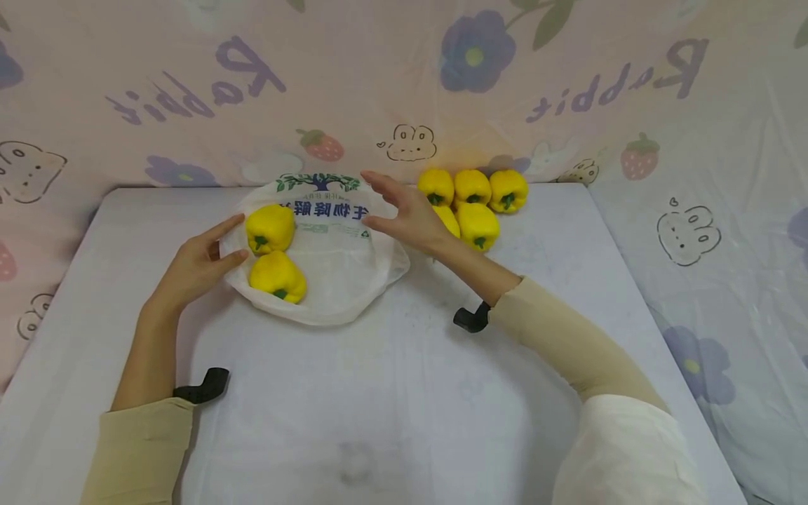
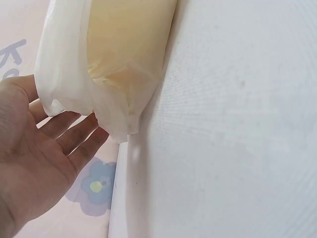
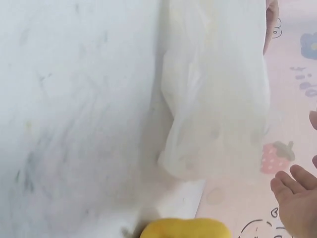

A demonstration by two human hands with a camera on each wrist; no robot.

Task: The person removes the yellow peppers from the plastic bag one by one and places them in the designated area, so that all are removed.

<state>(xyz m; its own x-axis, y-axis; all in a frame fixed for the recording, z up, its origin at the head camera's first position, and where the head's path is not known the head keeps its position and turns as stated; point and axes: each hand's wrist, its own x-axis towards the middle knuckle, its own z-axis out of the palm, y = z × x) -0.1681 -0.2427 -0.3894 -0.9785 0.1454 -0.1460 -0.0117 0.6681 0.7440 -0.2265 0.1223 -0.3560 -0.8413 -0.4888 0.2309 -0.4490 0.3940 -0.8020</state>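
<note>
A white plastic bag [image 1: 334, 280] with green and blue print stands with its mouth open on the table. Two yellow bell peppers, one [image 1: 270, 229] behind the other [image 1: 278, 277], lie inside along its left wall. My left hand [image 1: 198, 263] touches the bag's left side. In the left wrist view, the fingers of that hand [image 2: 44, 144] extend against the outside of the bag, partly covered by it; the thumb is out of sight there. Over the bag's back right edge, my right hand [image 1: 407, 214] is spread with nothing in it. The right wrist view shows its fingers [image 3: 297, 183] apart from the bag.
Several yellow bell peppers [image 1: 477, 226] sit grouped at the back of the white table [image 1: 353, 407], right of the bag and beside my right wrist. A printed cloth [image 1: 353, 84] hangs behind the table. Black camera mounts [image 1: 211, 386] project from both wrists.
</note>
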